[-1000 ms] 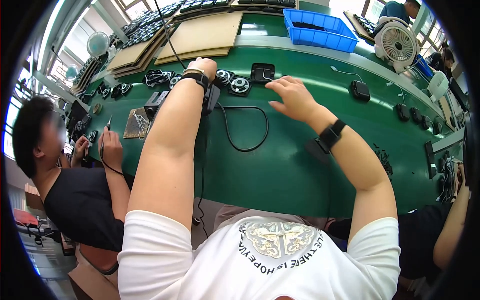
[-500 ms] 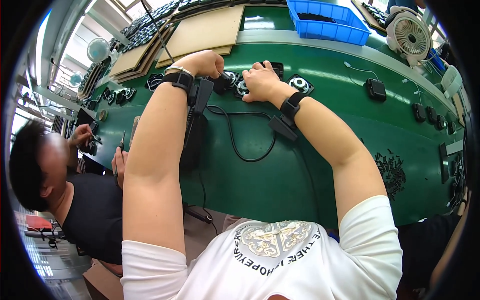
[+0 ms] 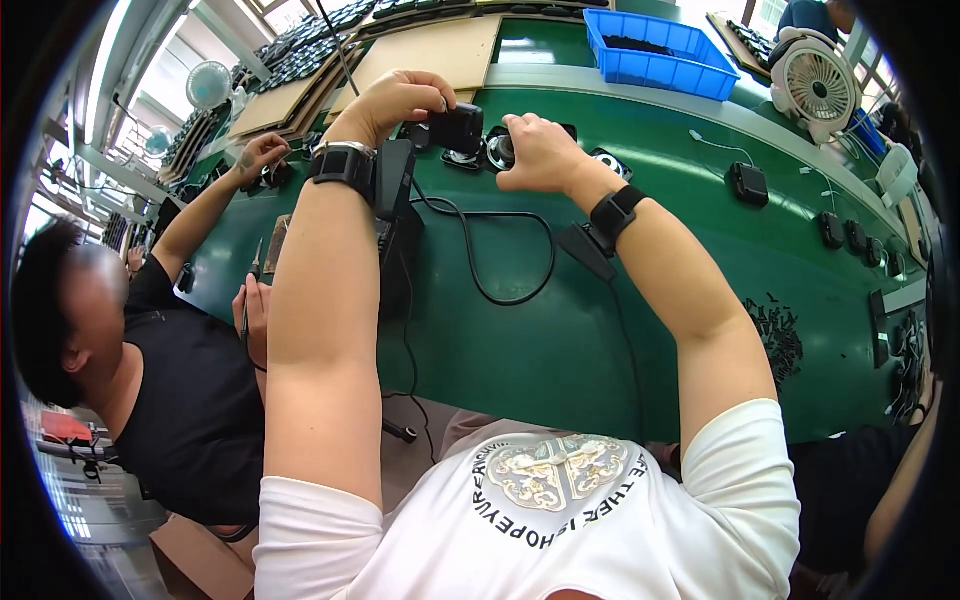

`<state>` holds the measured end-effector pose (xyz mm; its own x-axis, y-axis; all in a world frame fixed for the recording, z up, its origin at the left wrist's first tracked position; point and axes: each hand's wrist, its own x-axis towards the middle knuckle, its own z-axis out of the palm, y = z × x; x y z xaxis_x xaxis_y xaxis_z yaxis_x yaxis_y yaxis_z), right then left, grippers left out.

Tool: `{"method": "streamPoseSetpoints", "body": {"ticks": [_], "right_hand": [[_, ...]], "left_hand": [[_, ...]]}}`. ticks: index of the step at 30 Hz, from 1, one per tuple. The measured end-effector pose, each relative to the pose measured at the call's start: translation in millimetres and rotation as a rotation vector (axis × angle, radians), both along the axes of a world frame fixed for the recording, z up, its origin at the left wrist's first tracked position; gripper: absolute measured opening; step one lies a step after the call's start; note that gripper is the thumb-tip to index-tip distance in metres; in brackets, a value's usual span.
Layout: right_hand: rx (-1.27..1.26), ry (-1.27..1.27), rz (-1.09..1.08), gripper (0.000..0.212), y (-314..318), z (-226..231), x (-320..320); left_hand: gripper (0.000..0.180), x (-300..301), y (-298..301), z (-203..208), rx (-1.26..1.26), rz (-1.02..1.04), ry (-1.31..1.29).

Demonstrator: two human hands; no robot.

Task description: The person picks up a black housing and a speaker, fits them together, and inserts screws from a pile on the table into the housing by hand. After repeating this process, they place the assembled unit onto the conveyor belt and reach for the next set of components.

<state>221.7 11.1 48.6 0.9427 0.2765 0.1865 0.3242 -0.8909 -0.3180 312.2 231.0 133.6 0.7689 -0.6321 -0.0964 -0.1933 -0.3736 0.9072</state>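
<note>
My left hand [image 3: 405, 98] is closed with its fingertips at the edge of a small black square housing [image 3: 458, 128], holding it above the green table. Close by on the right, my right hand [image 3: 545, 155] curls its thumb and fingers around a small round speaker [image 3: 499, 150]. The speaker's far side is partly hidden by the hand. Another speaker with a pale ring [image 3: 608, 160] lies just past my right wrist. Part of a further speaker [image 3: 460, 158] shows beneath the held housing.
A black cable [image 3: 500, 300] loops over the green table [image 3: 480, 365]. Beyond are a blue bin [image 3: 660, 65], a fan [image 3: 815, 82] and brown boards [image 3: 430, 55]. Loose black pieces [image 3: 775, 340] and a black housing [image 3: 748, 183] lie right. A co-worker [image 3: 180, 390] sits left, holding a thin tool.
My left hand has risen with the black housing, which now shows its flat face. My right hand has shifted slightly right. The co-worker's far arm has reached forward over the table.
</note>
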Motion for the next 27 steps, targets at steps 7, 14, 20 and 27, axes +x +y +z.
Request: {"method": "streamPoseSetpoints", "body": {"ticks": [7, 14, 20, 27], "right_hand": [[0.162, -0.02, 0.005, 0.079, -36.8, 19.1, -129.3], [0.103, 0.063, -0.085, 0.078, -49.3, -20.7, -268.2], [0.099, -0.129, -0.127, 0.082, -44.1, -41.8, -310.5], [0.372, -0.238, -0.157, 0.092, -47.1, -18.5, -328.8]], "left_hand": [[0.014, -99.2, -35.0, -25.2, -0.536, -0.115, 0.179], [0.016, -196.9, -68.0, -114.0, -0.602, -0.178, 0.58], [0.016, -240.7, -71.3, -121.3, -0.653, 0.103, 1.002], [0.015, -279.3, -85.6, -108.1, -0.789, 0.201, 0.972]]}}
